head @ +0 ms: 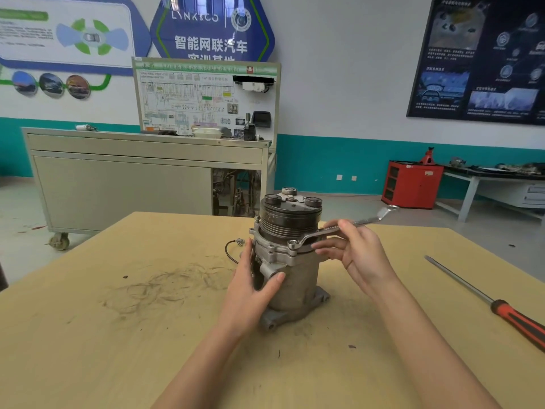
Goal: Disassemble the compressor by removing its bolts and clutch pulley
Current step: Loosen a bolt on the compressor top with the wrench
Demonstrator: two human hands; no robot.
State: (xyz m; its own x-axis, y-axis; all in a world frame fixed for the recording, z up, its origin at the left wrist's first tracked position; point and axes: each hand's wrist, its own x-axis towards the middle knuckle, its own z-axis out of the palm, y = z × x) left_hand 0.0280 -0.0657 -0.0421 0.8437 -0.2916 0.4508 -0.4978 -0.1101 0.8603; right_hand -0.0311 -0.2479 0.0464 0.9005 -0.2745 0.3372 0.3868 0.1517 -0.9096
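- Pinching the shaft of a wrench (365, 222) between thumb and curled fingers, the right hand (356, 252) holds it to the right of the compressor (298, 278).
- The wrench's ring end sits over a bolt (292, 243) on the front flange; its other end points up and to the right.
- The left hand (250, 287) braces the housing, with its fingers laid fairly straight up the left side and its thumb pressed across the front by a port.
- The compressor stands upright near the middle of the table (118, 335), on its mounting feet. Its body is dull grey cast metal.
- On top sits the dark grooved pulley (290, 219), capped by a clutch plate with three round bosses.
- A thin black wire (228, 250) with a small plug loops out on the left.
- A screwdriver (501, 308) with a red and black handle lies well apart on the right.
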